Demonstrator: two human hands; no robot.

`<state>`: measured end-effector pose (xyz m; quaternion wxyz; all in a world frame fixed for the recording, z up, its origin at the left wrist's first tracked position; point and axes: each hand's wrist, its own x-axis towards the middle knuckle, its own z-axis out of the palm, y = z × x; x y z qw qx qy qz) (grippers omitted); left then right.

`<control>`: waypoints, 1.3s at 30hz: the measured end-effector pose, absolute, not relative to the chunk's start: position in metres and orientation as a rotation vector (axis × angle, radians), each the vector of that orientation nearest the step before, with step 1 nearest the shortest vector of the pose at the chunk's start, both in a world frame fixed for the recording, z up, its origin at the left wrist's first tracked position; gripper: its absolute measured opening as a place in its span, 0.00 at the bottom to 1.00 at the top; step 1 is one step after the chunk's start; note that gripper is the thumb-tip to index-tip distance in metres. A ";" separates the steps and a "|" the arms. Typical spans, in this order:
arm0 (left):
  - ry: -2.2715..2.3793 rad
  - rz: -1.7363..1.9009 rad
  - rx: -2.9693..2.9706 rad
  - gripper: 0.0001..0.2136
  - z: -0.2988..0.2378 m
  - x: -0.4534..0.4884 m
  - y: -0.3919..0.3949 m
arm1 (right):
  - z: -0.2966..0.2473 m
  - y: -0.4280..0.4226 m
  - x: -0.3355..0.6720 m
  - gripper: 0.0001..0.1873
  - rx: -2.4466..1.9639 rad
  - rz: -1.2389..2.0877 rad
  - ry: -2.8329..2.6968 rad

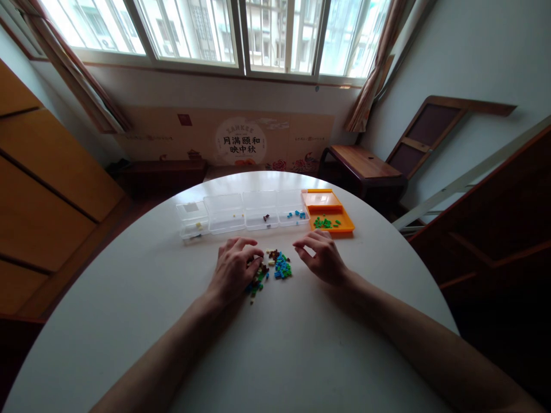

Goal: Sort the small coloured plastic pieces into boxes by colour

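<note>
A small heap of tiny mixed-colour bricks [275, 267] lies on the round white table [129, 321] between my hands. My left hand [235, 269] rests on the heap's left side, fingers curled down onto the pieces. My right hand [321, 256] hovers just right of the heap with fingers bent and slightly apart; I see nothing in it. Behind the heap stands a row of clear plastic boxes [243, 212], each with a few bricks of one colour. At the row's right end an orange tray [329, 212] holds green bricks [326, 222].
A wooden bench [365, 166] and a leaning board stand beyond the table at the right. Wooden cabinets line the left wall. Windows and a printed cardboard panel [239, 140] run along the far wall. The table's near half is bare white surface.
</note>
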<state>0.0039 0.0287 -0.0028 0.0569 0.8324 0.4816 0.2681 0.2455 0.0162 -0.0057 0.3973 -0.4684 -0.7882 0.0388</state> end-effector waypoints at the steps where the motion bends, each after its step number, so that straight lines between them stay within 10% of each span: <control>1: 1.449 0.823 2.524 0.05 -0.003 0.003 0.029 | -0.006 0.016 0.245 0.05 -1.184 0.097 -1.998; 20: 0.791 1.368 2.868 0.04 0.017 0.016 0.011 | 0.004 -0.004 0.216 0.05 -0.986 0.565 -2.027; 39: 1.184 1.302 2.635 0.03 0.007 0.001 0.025 | 0.000 0.005 0.223 0.03 -1.064 0.379 -2.017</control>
